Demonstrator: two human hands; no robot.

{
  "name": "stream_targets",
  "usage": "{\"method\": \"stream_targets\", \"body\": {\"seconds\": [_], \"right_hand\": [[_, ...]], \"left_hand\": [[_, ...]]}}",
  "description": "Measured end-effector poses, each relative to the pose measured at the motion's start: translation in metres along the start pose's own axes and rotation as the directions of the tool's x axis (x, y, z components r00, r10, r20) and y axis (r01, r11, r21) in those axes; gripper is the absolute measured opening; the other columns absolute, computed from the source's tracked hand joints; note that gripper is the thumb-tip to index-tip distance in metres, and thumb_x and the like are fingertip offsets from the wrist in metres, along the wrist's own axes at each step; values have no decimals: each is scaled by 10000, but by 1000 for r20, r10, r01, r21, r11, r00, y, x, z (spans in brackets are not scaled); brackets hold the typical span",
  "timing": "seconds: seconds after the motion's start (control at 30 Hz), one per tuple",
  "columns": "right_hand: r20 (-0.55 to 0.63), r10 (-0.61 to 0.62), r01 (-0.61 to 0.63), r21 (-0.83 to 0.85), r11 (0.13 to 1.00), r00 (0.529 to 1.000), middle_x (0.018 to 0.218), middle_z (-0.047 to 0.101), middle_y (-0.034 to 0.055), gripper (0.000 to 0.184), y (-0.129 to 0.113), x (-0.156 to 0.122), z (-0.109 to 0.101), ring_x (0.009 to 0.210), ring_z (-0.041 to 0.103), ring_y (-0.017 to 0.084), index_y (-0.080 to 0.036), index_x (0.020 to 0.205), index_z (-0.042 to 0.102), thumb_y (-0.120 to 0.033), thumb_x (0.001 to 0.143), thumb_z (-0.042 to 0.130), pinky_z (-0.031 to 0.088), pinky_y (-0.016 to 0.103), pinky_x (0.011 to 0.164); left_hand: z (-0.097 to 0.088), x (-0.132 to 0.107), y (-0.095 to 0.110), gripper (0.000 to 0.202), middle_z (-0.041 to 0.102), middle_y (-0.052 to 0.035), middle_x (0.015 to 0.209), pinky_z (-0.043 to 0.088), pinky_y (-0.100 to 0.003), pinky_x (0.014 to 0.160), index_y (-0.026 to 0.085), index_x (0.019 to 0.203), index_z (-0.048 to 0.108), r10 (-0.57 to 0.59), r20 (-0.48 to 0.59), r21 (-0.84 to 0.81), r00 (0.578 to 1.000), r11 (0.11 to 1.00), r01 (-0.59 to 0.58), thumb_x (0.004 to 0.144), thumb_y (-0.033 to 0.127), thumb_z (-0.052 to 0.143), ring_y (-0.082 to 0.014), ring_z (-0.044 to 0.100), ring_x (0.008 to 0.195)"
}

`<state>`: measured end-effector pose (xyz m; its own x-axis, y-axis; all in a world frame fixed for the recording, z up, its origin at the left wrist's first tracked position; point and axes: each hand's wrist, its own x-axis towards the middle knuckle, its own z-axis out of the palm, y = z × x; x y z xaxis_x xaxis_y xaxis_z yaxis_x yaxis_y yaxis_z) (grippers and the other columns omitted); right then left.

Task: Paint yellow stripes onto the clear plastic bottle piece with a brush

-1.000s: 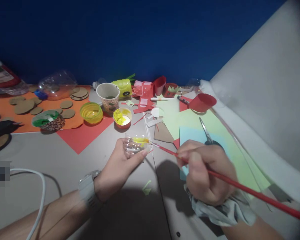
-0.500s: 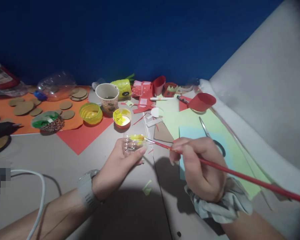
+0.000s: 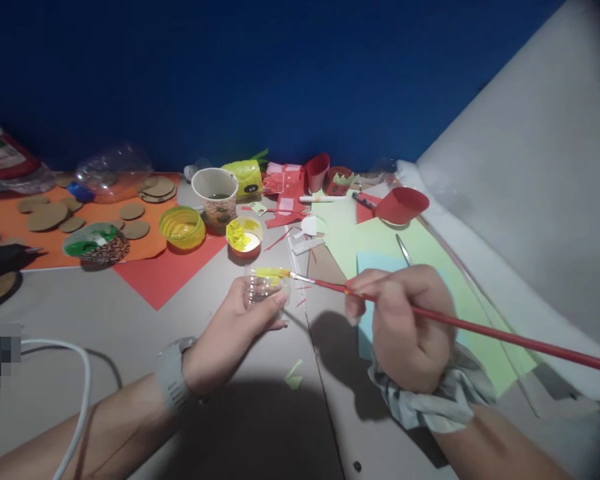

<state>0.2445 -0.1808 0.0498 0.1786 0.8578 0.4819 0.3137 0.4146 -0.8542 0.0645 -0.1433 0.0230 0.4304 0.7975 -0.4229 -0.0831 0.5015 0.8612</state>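
In the head view my left hand is closed around a clear ribbed plastic piece, which looks like part of a bottle. Yellow paint streaks its upper side. My right hand grips a long red-handled paintbrush like a pen. The brush's yellow-coated bristles touch the painted strip. Just beyond the plastic piece stands a small cup of yellow paint. To its left are a paper cup with dark liquid and a yellow-green ribbed plastic bowl.
Cardboard discs, a clear bottle and a green-painted piece lie on orange paper at left. Scissors rest on blue and green paper, partly behind my right hand. A white cable curves near my left forearm.
The brush tip has slid slightly along the plastic piece, and the handle's back end has risen. My left hand has shifted a little to the left with the piece.
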Motion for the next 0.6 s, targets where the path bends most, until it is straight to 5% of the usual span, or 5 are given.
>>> {"method": "stream_targets", "body": {"seconds": [0.23, 0.6], "right_hand": [[-11, -63, 64, 50, 997, 998, 577, 518, -30, 146, 1, 1, 0, 505, 509, 115, -238, 809, 516, -225, 929, 433, 385, 275, 464], [-114, 27, -19, 72, 997, 993, 518, 480, -43, 191, 3, 6, 4, 452, 456, 104, -214, 725, 505, -228, 913, 473, 341, 258, 421]], "left_hand": [[-2, -1, -2, 347, 544, -38, 1246, 546, -375, 904, 238, 1109, 486, -3, 22, -26, 1000, 1000, 4, 840, 425, 597, -205, 511, 1189], [-7, 0, -5, 330, 591, -69, 1166, 498, -409, 955, 188, 1087, 538, 15, 111, -67, 994, 998, -8, 870, 436, 545, -227, 538, 1146]]}}
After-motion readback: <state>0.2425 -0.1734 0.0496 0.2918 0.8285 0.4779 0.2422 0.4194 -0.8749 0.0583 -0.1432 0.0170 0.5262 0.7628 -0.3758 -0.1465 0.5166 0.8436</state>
